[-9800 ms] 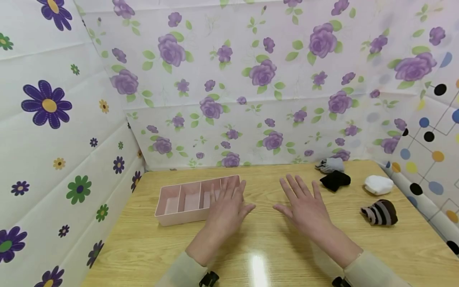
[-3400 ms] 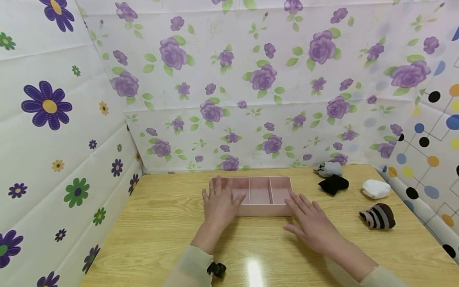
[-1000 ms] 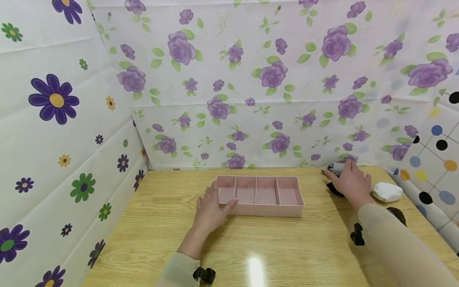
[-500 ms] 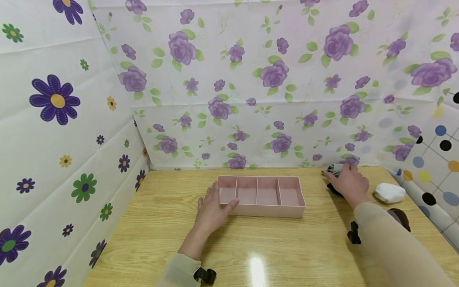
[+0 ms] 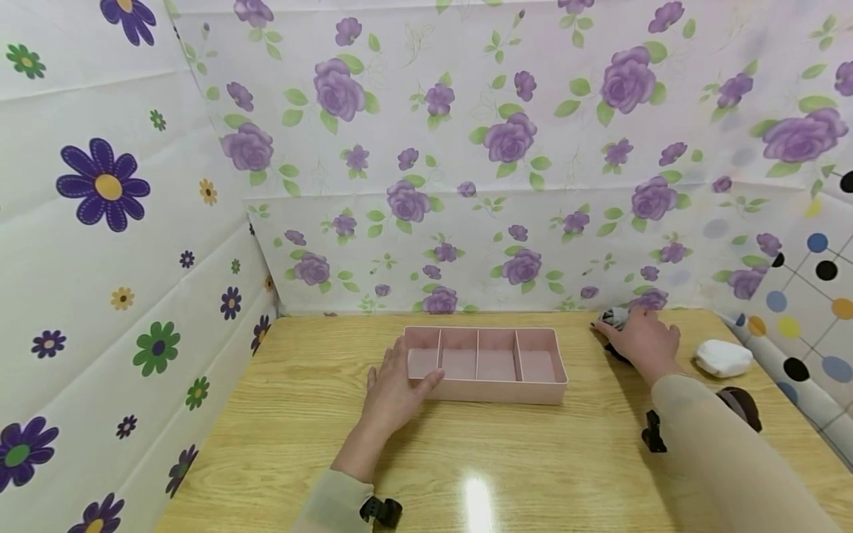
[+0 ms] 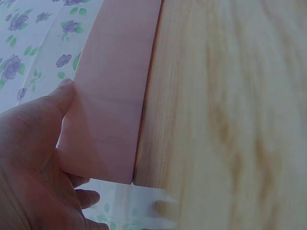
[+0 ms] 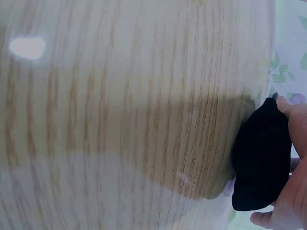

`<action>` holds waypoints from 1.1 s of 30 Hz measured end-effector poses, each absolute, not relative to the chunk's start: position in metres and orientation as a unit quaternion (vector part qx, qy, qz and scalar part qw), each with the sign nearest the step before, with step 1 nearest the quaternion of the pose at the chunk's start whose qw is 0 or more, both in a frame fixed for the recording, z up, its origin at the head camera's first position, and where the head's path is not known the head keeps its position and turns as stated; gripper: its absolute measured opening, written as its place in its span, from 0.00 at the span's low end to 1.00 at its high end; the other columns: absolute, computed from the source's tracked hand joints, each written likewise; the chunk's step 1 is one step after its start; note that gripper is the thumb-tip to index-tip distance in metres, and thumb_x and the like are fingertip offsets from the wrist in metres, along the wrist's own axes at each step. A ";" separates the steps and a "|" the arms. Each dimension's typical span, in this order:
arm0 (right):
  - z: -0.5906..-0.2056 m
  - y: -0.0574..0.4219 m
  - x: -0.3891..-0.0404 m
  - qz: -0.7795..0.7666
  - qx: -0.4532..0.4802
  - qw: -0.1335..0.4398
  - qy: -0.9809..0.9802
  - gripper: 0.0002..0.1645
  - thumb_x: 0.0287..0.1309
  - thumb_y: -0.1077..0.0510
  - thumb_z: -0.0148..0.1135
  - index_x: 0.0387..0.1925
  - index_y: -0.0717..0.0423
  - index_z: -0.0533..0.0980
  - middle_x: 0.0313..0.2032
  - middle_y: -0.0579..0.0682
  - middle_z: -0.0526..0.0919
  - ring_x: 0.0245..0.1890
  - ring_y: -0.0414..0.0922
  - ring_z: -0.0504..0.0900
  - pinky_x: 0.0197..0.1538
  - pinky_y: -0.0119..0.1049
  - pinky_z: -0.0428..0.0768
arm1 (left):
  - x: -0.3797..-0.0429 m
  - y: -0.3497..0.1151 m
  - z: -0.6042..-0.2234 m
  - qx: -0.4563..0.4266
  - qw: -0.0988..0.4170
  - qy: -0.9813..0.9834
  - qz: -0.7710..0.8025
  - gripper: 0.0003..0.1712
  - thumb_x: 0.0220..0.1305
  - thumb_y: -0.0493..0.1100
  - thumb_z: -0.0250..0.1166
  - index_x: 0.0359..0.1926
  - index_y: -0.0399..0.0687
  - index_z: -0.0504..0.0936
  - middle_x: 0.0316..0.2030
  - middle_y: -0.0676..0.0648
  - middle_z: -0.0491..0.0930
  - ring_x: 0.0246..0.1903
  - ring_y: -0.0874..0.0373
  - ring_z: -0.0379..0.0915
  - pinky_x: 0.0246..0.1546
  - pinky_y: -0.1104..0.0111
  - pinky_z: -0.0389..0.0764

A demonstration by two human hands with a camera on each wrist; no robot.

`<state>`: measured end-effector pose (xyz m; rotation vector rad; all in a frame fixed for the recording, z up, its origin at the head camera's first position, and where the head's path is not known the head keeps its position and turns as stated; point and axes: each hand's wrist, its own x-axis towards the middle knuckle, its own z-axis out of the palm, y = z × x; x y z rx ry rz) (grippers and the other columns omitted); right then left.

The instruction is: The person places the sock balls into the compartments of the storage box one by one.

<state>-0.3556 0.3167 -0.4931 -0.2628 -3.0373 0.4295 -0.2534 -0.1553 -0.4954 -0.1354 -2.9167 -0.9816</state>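
A pink box with a row of compartments point(image 5: 493, 392) stands on the wooden table. My left hand point(image 5: 389, 389) rests at its left end, fingers stretched along the end wall and thumb at the front rim. The left wrist view shows that thumb point(image 6: 62, 96) against the top edge. At the back right, my right hand point(image 5: 645, 342) grips a grey balled sock point(image 5: 613, 318) between thumb and fingers. A black balled sock point(image 7: 263, 158) lies just in front of this hand, mostly hidden under it in the head view.
Right of my right hand lies a white balled sock point(image 5: 723, 358). A brown striped sock point(image 5: 741, 407) is partly covered by my right sleeve point(image 5: 726, 444). Flowered cloth point(image 5: 466, 252) hangs behind the table, with patterned cloth on both sides.
The box was first slid and turned to the middle by the left hand. My right hand has since reached the back right socks and has just shifted the grey sock slightly left.
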 end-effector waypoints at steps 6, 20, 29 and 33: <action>-0.493 0.315 -0.356 0.149 -0.074 0.029 -0.986 0.60 0.77 0.33 0.62 0.79 0.82 0.56 0.61 0.85 0.75 0.58 0.80 0.77 0.69 0.84 0.54 | -0.253 -0.156 -0.496 -0.048 0.032 -0.946 -0.321 0.65 0.75 0.77 0.62 0.91 0.42 0.43 0.88 0.39 0.47 0.87 0.39 0.42 0.82 0.32 0.40; -0.498 0.309 -0.355 0.169 -0.020 0.069 -0.983 0.40 0.74 0.53 0.66 0.75 0.75 0.67 0.64 0.78 0.78 0.62 0.77 0.78 0.73 0.84 0.45 | -0.255 -0.156 -0.499 -0.048 0.034 -0.945 -0.322 0.65 0.75 0.77 0.62 0.90 0.42 0.43 0.88 0.38 0.49 0.86 0.38 0.43 0.81 0.30 0.41; -0.491 0.297 -0.349 0.185 0.024 0.142 -0.972 0.30 0.75 0.56 0.67 0.70 0.67 0.75 0.57 0.72 0.86 0.58 0.74 0.82 0.75 0.80 0.48 | -0.255 -0.157 -0.497 -0.048 0.035 -0.945 -0.323 0.65 0.75 0.76 0.63 0.90 0.41 0.44 0.88 0.39 0.48 0.86 0.38 0.44 0.81 0.31 0.40; -0.486 0.292 -0.344 0.183 0.039 0.157 -0.970 0.29 0.75 0.57 0.67 0.71 0.64 0.76 0.55 0.71 0.88 0.56 0.73 0.83 0.76 0.78 0.50 | -0.254 -0.157 -0.496 -0.047 0.034 -0.945 -0.322 0.65 0.75 0.76 0.62 0.91 0.43 0.44 0.88 0.39 0.48 0.86 0.38 0.44 0.81 0.31 0.40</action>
